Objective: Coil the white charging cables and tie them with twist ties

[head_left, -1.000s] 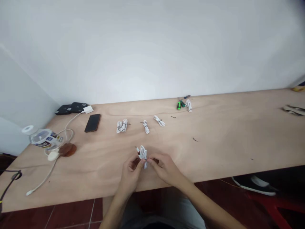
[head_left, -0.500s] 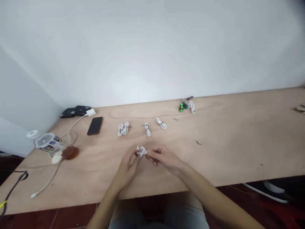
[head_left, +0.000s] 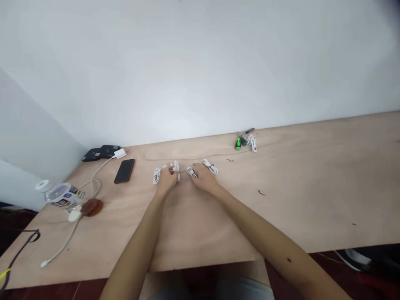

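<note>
Several bundled white cables lie in a row at the middle of the wooden table. My left hand (head_left: 168, 179) is closed on a white cable bundle (head_left: 176, 166) with a dark tie, beside the bundle at the row's left end (head_left: 156, 176). My right hand (head_left: 204, 177) reaches over the table with its fingers at another tied bundle (head_left: 191, 171); whether they grip it is unclear. Just behind the right hand lies one more white bundle (head_left: 211, 166). The left hand partly covers a further bundle.
Green-handled screwdrivers (head_left: 238, 143) and a white cable (head_left: 252, 143) lie near the wall. Loose dark ties (head_left: 261, 192) are at the right. On the left are a phone (head_left: 124, 171), black boxes (head_left: 108, 151), a plastic bottle (head_left: 67, 196) and a charging cable (head_left: 68, 239).
Both hands have moved forward from near the table's front edge to the row. The white bundle they held between them is now in the row by my left hand, and the hands are apart.
</note>
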Motion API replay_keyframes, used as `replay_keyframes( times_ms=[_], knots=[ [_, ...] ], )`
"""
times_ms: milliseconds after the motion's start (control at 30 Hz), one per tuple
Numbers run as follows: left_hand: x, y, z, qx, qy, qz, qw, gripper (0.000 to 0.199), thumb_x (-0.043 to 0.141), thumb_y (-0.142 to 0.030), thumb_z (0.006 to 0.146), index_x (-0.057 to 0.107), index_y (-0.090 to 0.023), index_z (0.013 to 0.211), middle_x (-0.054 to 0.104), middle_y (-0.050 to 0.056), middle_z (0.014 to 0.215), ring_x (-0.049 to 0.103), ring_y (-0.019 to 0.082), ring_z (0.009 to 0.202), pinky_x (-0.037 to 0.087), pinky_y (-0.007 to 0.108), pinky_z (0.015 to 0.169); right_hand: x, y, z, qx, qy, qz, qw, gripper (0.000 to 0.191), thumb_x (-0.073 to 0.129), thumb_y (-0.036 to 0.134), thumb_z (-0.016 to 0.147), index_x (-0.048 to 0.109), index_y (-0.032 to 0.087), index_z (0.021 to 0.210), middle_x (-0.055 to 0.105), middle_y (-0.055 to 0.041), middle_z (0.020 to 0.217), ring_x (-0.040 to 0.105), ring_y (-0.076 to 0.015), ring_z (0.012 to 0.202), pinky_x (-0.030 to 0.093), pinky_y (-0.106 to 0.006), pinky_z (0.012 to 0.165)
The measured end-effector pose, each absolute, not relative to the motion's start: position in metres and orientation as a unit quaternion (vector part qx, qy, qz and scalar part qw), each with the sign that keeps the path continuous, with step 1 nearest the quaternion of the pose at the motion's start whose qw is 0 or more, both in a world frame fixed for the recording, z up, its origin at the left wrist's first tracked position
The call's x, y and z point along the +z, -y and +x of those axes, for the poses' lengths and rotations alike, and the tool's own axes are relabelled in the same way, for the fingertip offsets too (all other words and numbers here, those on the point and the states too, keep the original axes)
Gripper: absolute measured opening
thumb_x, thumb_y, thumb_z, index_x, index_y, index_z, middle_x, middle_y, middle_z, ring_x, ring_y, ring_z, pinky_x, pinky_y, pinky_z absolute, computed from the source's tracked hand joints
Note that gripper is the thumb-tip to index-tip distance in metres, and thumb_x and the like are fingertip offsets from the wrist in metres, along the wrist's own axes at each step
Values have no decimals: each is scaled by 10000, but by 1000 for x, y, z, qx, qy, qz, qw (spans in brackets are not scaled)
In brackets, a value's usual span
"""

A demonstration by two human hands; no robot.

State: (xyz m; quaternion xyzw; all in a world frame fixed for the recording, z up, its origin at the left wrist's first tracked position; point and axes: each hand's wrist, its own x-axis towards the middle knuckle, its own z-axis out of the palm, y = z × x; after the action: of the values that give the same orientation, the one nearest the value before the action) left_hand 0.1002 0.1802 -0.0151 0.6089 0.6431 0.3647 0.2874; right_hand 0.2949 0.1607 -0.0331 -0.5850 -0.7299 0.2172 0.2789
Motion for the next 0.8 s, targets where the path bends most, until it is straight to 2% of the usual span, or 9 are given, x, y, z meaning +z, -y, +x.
replay_keyframes(
  times_ms=[133,233,267,333,400,467,567,667,800],
  knots=[
    [-12,-179,109,344,-675,617,211,156,713,-309,855,703,-164,910,763,195,986,667,380,1120,463,450,962,-36,-152,306,334,671,-521,407,383,634,359,953,600,177,1288,723,-73,1024,663,-208,881,507,-327,818],
    [-7,-163,115,360,-633,673,129,211,620,-326,944,732,-169,1028,734,202,1163,606,373,1235,435,489,1068,-28,-141,307,432,607,-464,479,449,693,418,902,570,203,1276,662,9,859,602,-161,704,491,-294,683],
    [-6,-155,115,375,-606,688,137,240,587,-341,975,740,-176,1059,732,182,1182,616,346,1214,454,470,1061,-25,-136,306,450,590,-446,500,460,714,427,885,567,210,1262,650,19,848,591,-152,688,481,-285,662],
    [-6,-140,116,400,-549,683,268,330,557,-434,1015,753,-173,1062,755,137,1096,678,287,1036,533,400,920,-21,-128,301,463,569,-421,533,454,750,435,860,575,213,1216,650,14,856,598,-147,710,472,-274,655],
    [-10,-127,114,423,-493,624,435,418,608,-541,986,759,-157,1052,760,121,1039,697,259,925,560,341,771,-20,-122,294,461,562,-416,546,427,778,439,848,591,211,1157,664,3,864,607,-148,731,470,-270,660],
    [-17,-117,110,445,-456,562,527,441,699,-568,928,765,-146,1036,761,110,994,703,244,884,559,310,723,-23,-118,286,462,576,-418,529,383,798,446,841,624,209,1087,678,-2,851,597,-144,711,467,-268,647],
    [-28,-110,102,484,-427,519,561,415,790,-520,878,785,-145,1055,770,93,987,702,231,898,560,306,776,-29,-113,280,489,618,-380,484,380,828,451,828,676,211,1080,727,-26,933,626,-155,731,507,-280,659],
    [-34,-109,94,503,-417,494,574,372,798,-477,889,796,-155,1076,766,75,985,688,206,882,551,295,791,-31,-111,283,485,653,-342,471,424,756,433,923,638,245,1285,753,-47,1040,685,-180,808,560,-304,712],
    [-34,-109,90,488,-417,497,584,304,792,-452,904,789,-156,972,706,32,836,607,145,727,498,250,685,-27,-112,298,320,752,-323,477,364,583,311,1046,621,286,1407,696,-94,1191,683,-205,938,574,-346,786]
  ],
)
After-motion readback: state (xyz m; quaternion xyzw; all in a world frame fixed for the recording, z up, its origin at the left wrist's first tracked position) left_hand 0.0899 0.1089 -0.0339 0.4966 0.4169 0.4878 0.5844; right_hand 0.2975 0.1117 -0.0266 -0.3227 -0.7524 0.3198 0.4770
